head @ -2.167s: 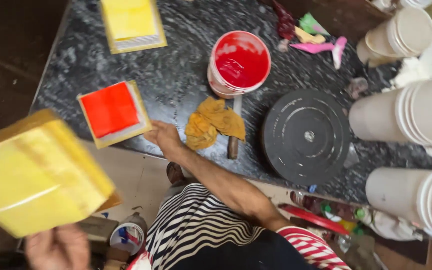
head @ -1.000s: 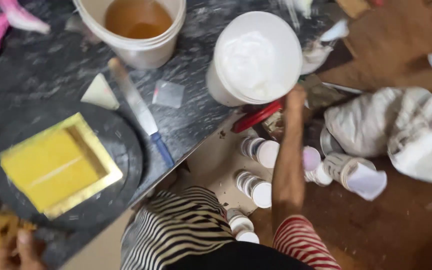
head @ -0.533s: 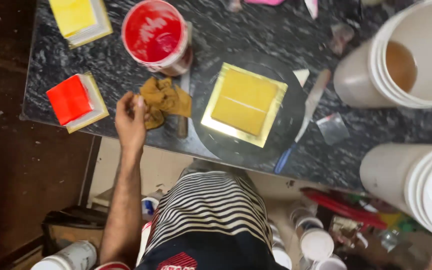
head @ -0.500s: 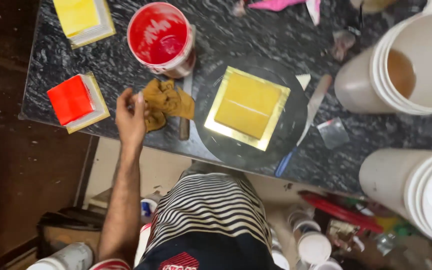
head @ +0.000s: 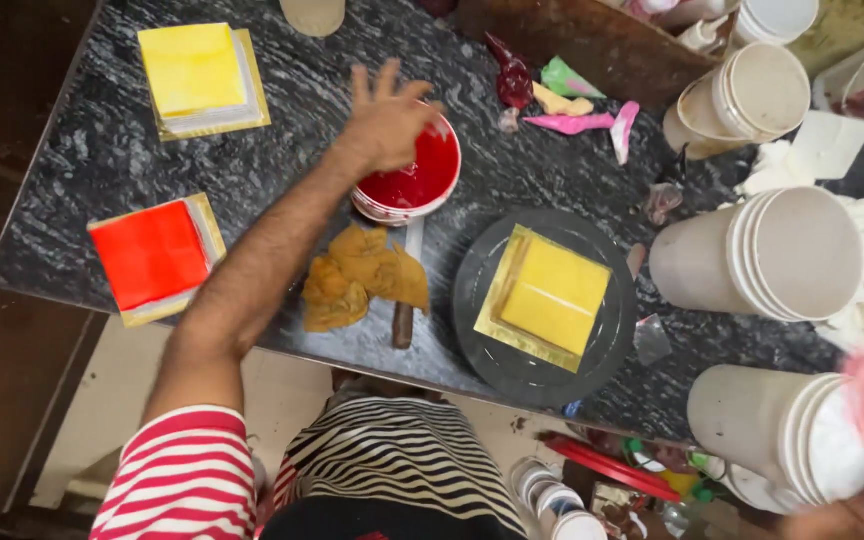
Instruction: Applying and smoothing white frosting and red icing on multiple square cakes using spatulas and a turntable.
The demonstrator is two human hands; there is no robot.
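Left hand, fingers spread open, above red bucket, upper centre | right hand blurred, lower right, grip unclear

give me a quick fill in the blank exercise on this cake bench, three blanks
1. The left hand hovers with fingers spread over the tub of ____ glaze.
2. On the round dark turntable sits a square cake iced in ____.
3. The mustard cloth lies between the tub and the ____ edge of the marble counter.

Missing words: red; yellow; near
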